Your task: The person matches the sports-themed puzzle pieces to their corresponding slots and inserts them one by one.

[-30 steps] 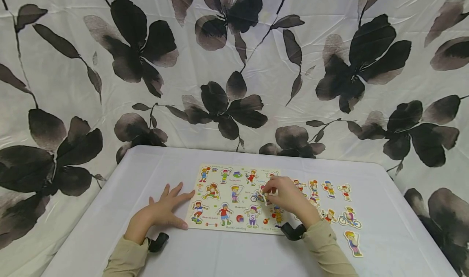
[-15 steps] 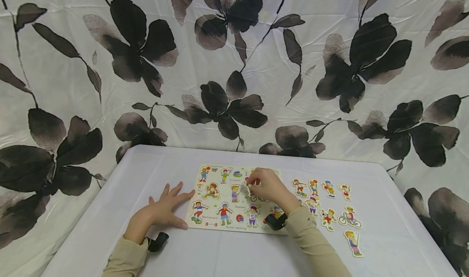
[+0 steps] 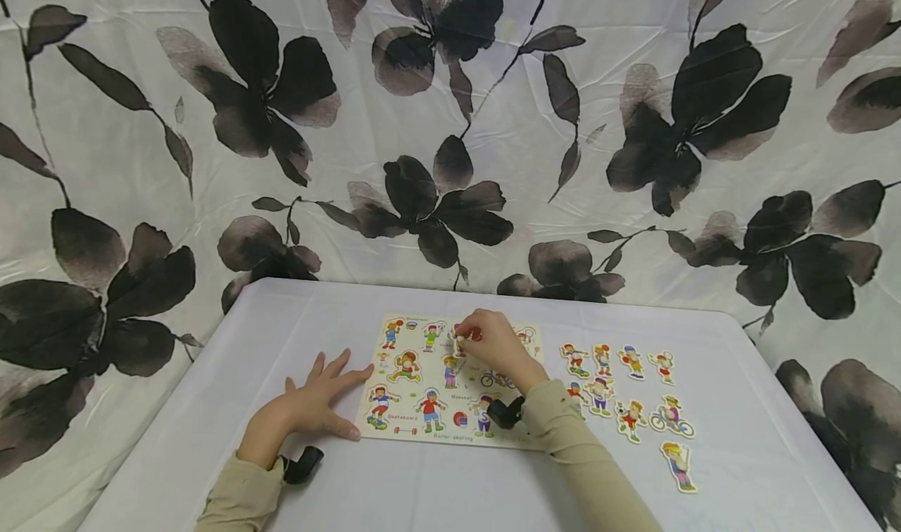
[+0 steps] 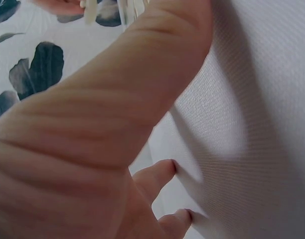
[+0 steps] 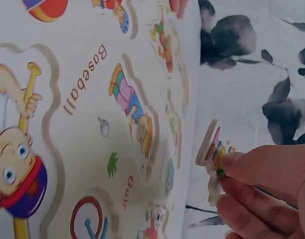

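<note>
- My right hand (image 3: pixel 496 343) pinches a figure piece (image 5: pixel 210 148), the board (image 3: pixel 428 374) below it.
- My left hand (image 3: pixel 317 407) lies spread.
- A slack pinch might drop the piece crooked beneath my right hand.

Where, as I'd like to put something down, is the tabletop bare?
Bare tabletop shows between the sleeves, short of the puzzle board; beyond the left hand, up to the far edge; and right of the loose pieces. It is crowded where these cluster beside the board, and over the board, where the right hand holds a piece.
</note>
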`<act>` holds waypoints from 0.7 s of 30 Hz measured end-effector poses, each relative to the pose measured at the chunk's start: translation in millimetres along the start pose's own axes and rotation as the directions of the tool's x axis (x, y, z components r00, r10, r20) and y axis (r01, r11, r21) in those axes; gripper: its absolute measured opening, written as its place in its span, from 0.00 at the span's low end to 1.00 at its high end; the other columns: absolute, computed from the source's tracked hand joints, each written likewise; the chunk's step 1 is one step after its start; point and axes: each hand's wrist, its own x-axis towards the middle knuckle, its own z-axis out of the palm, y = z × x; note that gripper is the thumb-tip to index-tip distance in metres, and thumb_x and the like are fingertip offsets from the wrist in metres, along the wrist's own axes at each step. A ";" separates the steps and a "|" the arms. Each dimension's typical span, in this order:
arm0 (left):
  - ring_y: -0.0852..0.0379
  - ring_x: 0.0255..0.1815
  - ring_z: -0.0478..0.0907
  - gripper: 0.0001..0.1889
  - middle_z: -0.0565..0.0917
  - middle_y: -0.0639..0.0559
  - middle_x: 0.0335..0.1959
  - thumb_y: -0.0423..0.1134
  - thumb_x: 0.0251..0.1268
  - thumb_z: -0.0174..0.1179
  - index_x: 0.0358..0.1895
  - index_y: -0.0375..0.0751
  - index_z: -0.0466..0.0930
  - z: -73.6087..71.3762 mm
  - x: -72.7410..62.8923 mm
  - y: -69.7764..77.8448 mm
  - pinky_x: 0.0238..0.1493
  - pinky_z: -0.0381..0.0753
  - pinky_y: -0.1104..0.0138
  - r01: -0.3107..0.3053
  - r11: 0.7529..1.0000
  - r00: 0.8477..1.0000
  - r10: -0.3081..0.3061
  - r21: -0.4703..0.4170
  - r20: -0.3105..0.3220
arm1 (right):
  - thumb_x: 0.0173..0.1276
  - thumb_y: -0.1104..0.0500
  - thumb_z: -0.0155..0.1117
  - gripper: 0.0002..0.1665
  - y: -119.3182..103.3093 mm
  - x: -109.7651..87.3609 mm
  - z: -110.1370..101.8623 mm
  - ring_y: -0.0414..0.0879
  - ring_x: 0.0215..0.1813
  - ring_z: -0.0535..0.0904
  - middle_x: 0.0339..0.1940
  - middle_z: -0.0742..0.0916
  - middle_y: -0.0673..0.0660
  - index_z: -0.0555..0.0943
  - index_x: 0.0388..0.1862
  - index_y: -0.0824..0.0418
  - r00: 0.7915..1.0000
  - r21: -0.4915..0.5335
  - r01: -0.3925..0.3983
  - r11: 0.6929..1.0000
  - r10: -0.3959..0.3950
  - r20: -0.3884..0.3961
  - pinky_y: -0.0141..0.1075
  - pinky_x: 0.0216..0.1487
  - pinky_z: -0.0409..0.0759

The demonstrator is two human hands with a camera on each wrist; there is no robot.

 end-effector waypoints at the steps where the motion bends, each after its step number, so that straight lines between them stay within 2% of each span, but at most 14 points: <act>1: 0.23 0.76 0.29 0.55 0.45 0.34 0.80 0.54 0.35 0.80 0.75 0.52 0.65 -0.3 -0.2 0.4 0.56 0.27 0.19 -0.001 1.000 1.000 0.001 0.000 0.000 | 0.60 0.69 0.69 0.06 -0.1 2.1 1.8 0.49 0.36 0.80 0.34 0.86 0.55 0.88 0.37 0.64 1.000 0.000 0.001 1.000 -0.001 -0.004 0.35 0.37 0.77; 12: 0.23 0.75 0.29 0.55 0.45 0.33 0.80 0.54 0.36 0.80 0.75 0.53 0.64 -1.1 0.6 -0.2 0.56 0.28 0.19 0.000 1.000 1.000 0.000 0.005 0.003 | 0.63 0.66 0.69 0.05 -1.7 24.6 16.4 0.43 0.31 0.74 0.31 0.84 0.52 0.89 0.37 0.61 1.000 -0.082 -0.020 0.996 0.021 0.014 0.34 0.33 0.75; 21: 0.22 0.75 0.29 0.55 0.45 0.33 0.79 0.54 0.35 0.80 0.75 0.52 0.65 -2.3 -1.2 2.0 0.56 0.28 0.19 0.002 1.000 1.000 -0.002 0.008 0.002 | 0.62 0.66 0.68 0.05 -2.9 37.1 31.1 0.44 0.33 0.79 0.31 0.85 0.53 0.89 0.36 0.61 0.999 -0.184 0.033 0.982 -0.027 0.035 0.34 0.36 0.79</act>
